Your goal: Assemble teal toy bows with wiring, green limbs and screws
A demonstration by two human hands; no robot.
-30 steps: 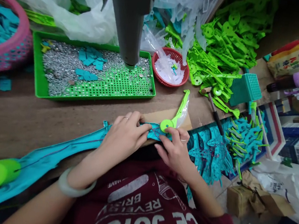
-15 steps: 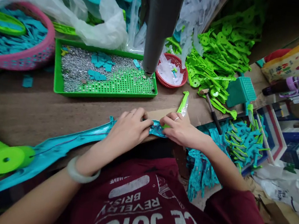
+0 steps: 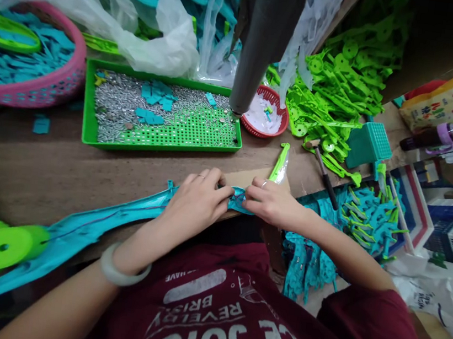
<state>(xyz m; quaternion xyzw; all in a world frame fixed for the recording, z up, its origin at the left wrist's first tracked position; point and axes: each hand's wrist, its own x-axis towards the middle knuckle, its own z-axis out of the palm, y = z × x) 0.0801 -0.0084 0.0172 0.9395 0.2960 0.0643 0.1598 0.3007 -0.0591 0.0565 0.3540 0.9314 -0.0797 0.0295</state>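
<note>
A long turquoise plastic part (image 3: 106,223), hollow with a thin dark wire along it, crosses the table's front edge from the lower left. A large green part with a round disc (image 3: 5,249) sits against it at the left. My left hand (image 3: 201,197) is closed on the turquoise part near its right end, thumb and forefinger together. My right hand (image 3: 270,200) pinches the tip of that end, and its fingers hide what else may be there. Just beyond my right hand lies a narrow green piece with a clear plastic blade (image 3: 280,165).
Behind my hands is a green tray (image 3: 162,150) of screws, beside a red basket (image 3: 285,124) of white bits. A grey post (image 3: 263,46) hangs over the tray. At the left stands a pink basket (image 3: 64,84); at the right, a hammer (image 3: 325,177) and green parts (image 3: 333,89).
The scene has shifted slightly right in view. A bit of green showing at my right fingertips is no longer visible. Both hands stay at the turquoise part's end.
</note>
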